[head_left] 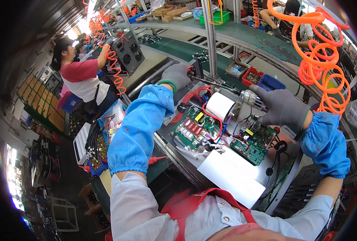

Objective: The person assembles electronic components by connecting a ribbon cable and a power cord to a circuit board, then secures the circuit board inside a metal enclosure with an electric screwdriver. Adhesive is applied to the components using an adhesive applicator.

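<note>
My right hand point(283, 107), in a grey glove, is closed round a power screwdriver point(249, 97), with its index finger stretched along the body. The long thin shaft points left toward a small upright black panel point(197, 68). Against that panel is my left hand point(176, 76), also gloved, its fingers bent in and their tips partly hidden. Whatever they pinch there cannot be made out. Below both hands lies an open metal chassis point(190, 158) with green circuit boards point(249, 150), a white cylinder point(220, 107) and bundles of red wires point(194, 94). A white sheet point(232, 176) covers its near edge.
Beyond the chassis are a red bin point(252, 75) of small metal parts and a blue bin point(271, 82). An orange coiled hose point(321, 60) hangs at the right. Cables and fittings fill a tray point(96, 150) at the left. A co-worker point(80, 70) handles a black unit.
</note>
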Motion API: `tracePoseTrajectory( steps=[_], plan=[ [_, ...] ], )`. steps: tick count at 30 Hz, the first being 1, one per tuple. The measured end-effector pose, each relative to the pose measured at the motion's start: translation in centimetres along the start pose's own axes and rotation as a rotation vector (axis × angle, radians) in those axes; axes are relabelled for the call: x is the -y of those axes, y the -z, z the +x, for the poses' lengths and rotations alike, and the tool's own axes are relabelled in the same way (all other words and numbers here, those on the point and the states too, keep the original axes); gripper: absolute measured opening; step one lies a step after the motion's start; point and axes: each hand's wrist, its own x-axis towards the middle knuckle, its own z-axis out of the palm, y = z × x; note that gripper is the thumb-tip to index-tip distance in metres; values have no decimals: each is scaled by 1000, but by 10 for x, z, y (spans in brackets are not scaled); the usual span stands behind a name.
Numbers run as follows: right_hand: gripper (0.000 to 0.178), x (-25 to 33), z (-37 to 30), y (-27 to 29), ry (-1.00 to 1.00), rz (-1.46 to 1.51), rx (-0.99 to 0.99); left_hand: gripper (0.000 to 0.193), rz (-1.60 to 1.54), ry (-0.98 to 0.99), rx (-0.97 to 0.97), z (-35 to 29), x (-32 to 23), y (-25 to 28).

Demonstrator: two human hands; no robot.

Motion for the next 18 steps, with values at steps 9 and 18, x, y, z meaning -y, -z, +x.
tracePoseTrajectory(
  steps=[9,18],
  plan=[
    [91,6,3,3,-1,-57,45,50,4,-44,-9,5,0,-5],
    [91,11,7,1,-5,-62,24,37,48,-16,-33,5,-1,-2]
  ],
)
